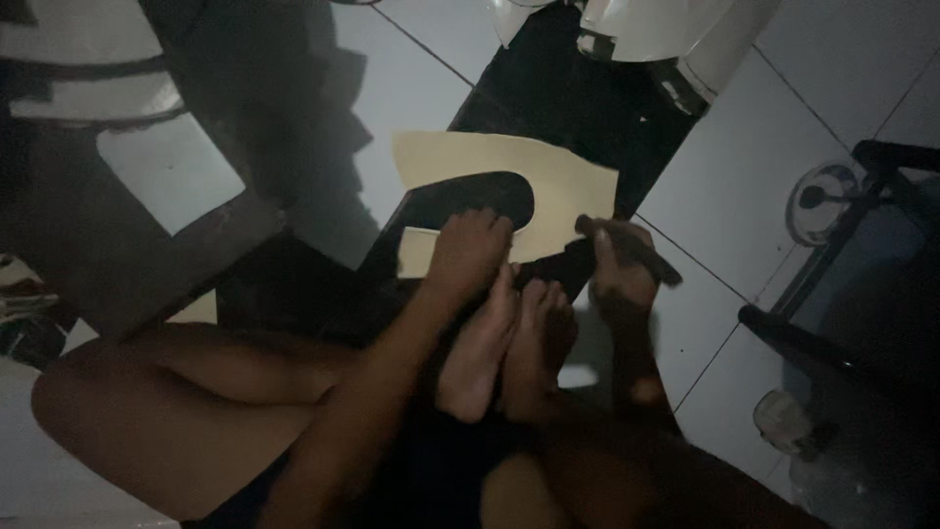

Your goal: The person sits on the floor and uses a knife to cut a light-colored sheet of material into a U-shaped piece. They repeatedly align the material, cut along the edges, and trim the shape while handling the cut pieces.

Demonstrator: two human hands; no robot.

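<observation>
A tan curved cardboard pattern lies on a black sheet spread over the tiled floor. My left hand presses flat on the pattern's lower left part, fingers apart. My right hand is closed around a dark stick-like tool, its tip touching the pattern's right edge. My two bare feet rest on the black sheet just below the pattern, between my arms.
White curved shell pieces lie at the top edge. A dark frame with a round metal lid stands at right, a small jar below it. Dark boards sit at left.
</observation>
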